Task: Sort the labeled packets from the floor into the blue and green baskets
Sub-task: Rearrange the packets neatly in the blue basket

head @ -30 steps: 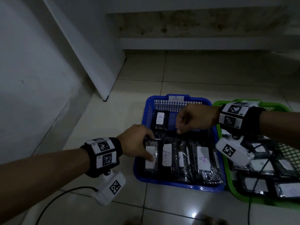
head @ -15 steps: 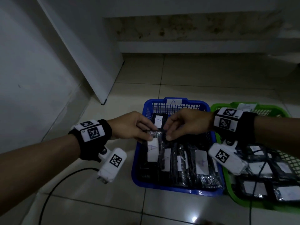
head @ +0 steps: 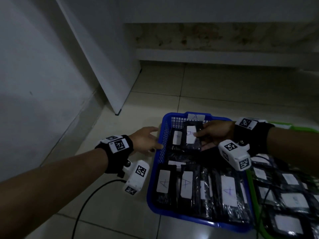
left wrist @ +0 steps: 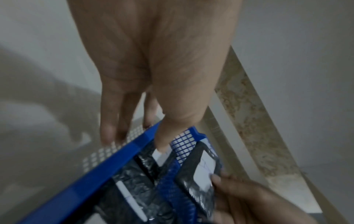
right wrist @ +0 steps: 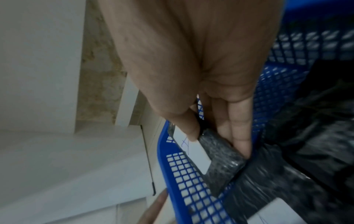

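The blue basket [head: 159, 149] stands on the floor and holds several black packets with white "A" labels. My right hand [head: 199, 140] pinches one such packet [head: 190, 136] over the basket's far end, thumb on the label, fingers beneath. The right wrist view shows that packet [right wrist: 220, 153] slanting down inside the blue mesh wall [right wrist: 162, 151], held by my right hand [right wrist: 216, 142]. My left hand [head: 156, 138] hovers at the basket's left rim with straight fingers and holds nothing. In the left wrist view my left hand [left wrist: 134, 141] has its thumb over the rim [left wrist: 114, 159], apart from the held packet [left wrist: 201, 174].
The green basket [head: 302, 128] sits against the blue one's right side, filled with labelled black packets [head: 291, 199]. A black cable [head: 89, 200] runs over the tiles under my left arm. A white panel [head: 110, 83] and wall close the left; a step [head: 224, 57] lies behind.
Half a second ago both hands held the packet above the basket's near left. The left hand has let go and drawn back outside the rim. The right hand carried the packet to the far end.
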